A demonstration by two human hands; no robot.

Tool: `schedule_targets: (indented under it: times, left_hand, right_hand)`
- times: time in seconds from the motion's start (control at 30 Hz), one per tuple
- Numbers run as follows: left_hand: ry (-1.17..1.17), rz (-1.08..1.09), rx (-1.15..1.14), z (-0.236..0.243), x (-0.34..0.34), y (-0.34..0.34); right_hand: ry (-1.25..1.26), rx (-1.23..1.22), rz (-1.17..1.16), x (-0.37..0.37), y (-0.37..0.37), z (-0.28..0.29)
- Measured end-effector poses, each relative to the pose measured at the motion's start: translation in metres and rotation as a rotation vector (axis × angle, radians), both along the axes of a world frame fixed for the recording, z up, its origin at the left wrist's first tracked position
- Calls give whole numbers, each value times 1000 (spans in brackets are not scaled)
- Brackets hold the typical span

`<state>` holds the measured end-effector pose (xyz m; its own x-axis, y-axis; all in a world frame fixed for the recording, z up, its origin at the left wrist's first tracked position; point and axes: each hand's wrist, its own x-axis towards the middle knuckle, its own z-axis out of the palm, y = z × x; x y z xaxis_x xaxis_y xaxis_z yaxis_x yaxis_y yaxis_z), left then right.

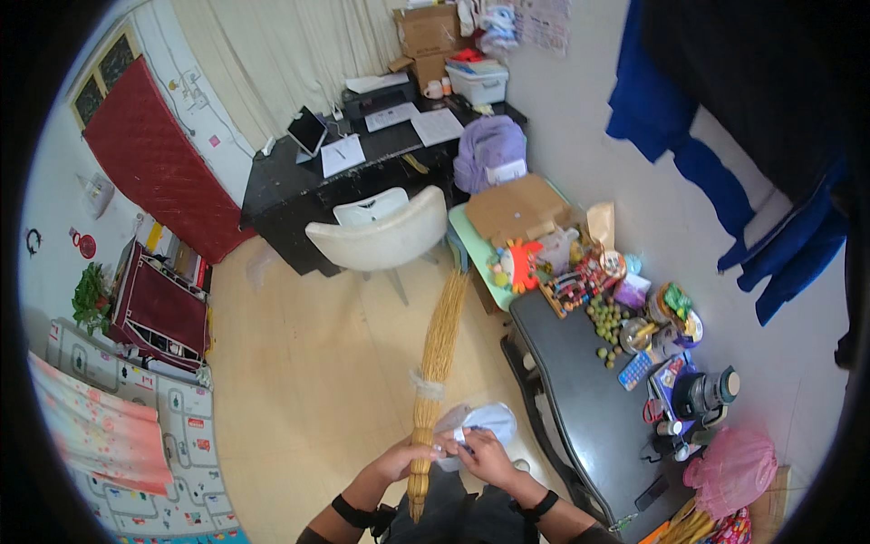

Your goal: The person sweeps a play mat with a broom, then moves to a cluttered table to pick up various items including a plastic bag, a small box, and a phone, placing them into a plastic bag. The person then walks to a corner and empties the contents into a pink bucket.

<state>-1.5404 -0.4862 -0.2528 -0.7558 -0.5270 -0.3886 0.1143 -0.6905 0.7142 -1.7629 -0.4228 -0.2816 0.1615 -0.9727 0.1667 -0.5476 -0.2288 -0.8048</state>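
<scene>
A long straw broom [440, 335] runs upward from my hands, with a pale tie [427, 388] round its middle. My left hand [404, 458] is closed on its lower, bound section. Just to the right, my right hand [486, 461] is closed around a small white item [459, 435] beside the broom; what it is exactly is too small to tell. Below both hands a pale, rounded container or bag [494, 422] rests near the floor, partly hidden by them.
A black desk [272, 195] with a white chair [376, 231] stands ahead. Along the right are a green table [494, 286] and dark cabinet [580, 399] crowded with goods. A patterned mat [181, 453] and maroon case [154, 308] are left. Blue clothes [652, 100] hang upper right.
</scene>
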Motion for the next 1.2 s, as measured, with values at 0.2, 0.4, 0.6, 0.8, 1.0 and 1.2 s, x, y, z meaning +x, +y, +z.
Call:
schedule_targets:
  times: [0.2, 0.4, 0.6, 0.8, 1.0, 1.2]
  left_hand:
    - [-56, 68, -80, 8, 121, -43]
    - [-23, 260, 30, 9, 179, -90]
    - [-427, 301, -156, -12, 241, -165]
    - [-203, 743, -63, -14, 309, -265]
    - [-195, 656, -7, 22, 356, -350]
    - [-215, 840, -31, 19, 398, -416]
  right_hand:
    - [-275, 146, -171, 98, -49, 27]
    - [-650, 746, 189, 228, -119, 62]
    - [-640, 1007, 443, 289, -215, 42]
    - [-452, 516, 355, 309, -341, 9]
    - [-274, 479, 327, 348, -469, 19]
    - [-315, 665, 538, 456, -547, 11]
